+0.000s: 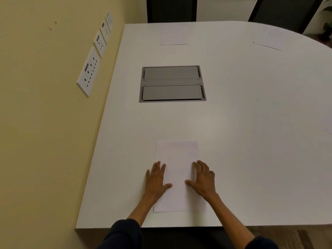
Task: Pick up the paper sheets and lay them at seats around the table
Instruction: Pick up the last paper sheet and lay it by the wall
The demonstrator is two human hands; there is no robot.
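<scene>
A white paper sheet point(177, 159) lies flat on the white table point(251, 123) close to the near edge. My left hand point(156, 178) rests flat on its left edge, fingers straight. On the sheet's right edge my right hand point(203, 178) lies flat with spread fingers. A second sheet point(173, 35) lies at the far side of the table. A third sheet point(268, 43) lies at the far right curve. The corner of another sheet point(329, 131) shows at the right frame edge.
A grey cable box with two lids point(172, 83) is set into the table's middle. Several wall sockets point(89, 71) line the yellow wall on the left. Dark chair backs point(171, 9) stand beyond the far edge.
</scene>
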